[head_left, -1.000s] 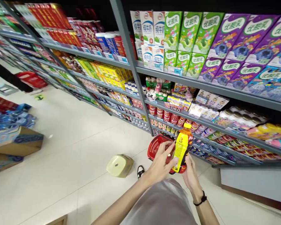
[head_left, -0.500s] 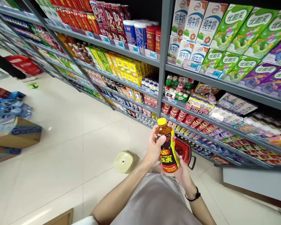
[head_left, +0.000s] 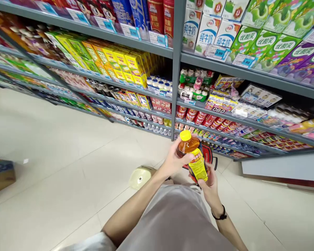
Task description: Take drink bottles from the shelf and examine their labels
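A plastic drink bottle with a yellow cap, amber neck and a black and yellow label is between my two hands in front of my body. Its yellow label panel with small red print faces me. My left hand wraps the upper part, thumb across the front just under the neck. Around the lower end closes my right hand, its thumb on the label near the base. A black band circles my right wrist. The bottle tilts, its cap pointing away from me.
Shelves of drinks run along the far side, with milk cartons at upper right. A beige stool stands left of my knees. Partly behind the bottle is a red basket on the floor. A cardboard box lies at far left.
The bottle has been turned about its length, from the black front with the brand name to the yellow panel. Both hands still hold it. My view has shifted closer to the shelves.
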{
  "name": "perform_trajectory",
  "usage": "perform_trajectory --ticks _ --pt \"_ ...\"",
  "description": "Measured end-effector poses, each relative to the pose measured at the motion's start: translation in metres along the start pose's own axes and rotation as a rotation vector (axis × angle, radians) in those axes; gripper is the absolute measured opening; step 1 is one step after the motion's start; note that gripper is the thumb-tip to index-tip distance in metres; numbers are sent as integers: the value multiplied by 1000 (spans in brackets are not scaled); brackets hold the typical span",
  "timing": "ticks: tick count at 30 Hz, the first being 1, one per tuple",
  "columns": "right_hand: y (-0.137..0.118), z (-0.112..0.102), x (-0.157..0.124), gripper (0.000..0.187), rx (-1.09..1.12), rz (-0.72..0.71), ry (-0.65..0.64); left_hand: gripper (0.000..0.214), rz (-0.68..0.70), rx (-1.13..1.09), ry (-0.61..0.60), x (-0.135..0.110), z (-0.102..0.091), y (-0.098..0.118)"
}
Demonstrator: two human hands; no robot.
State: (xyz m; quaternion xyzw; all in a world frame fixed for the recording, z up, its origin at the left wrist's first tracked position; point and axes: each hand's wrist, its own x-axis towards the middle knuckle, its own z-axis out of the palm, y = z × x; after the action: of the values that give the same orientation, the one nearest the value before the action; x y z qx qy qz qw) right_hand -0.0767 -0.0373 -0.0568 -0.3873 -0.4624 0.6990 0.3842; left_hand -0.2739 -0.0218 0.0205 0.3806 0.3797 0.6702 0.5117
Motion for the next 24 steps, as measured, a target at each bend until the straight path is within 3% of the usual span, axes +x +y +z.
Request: perform_trajectory --ticks 4,7,10,14,18,21,24 --pt "-7 -6 -4 72 -181 -196 209 80 -38 16 1 2 13 -6" --pt "-11 -23 -5 75 -315 -345 376 77 -6 26 -16 7 31 -13" --pt "-18 -45 -4 76 -391 -490 455 76 26 60 -22 14 55 -20" --pt "-35 -70 -3 74 -430 -532 423 72 54 31 -38 20 90 -25" --pt "-45 -92 -3 75 -424 -433 361 71 135 60 -13 24 119 -29" --pt "-51 -113 -2 76 -421 -341 196 69 199 97 1 27 132 -34" --pt "-66 -134 3 56 -414 -254 1 67 193 114 5 28 137 -36"
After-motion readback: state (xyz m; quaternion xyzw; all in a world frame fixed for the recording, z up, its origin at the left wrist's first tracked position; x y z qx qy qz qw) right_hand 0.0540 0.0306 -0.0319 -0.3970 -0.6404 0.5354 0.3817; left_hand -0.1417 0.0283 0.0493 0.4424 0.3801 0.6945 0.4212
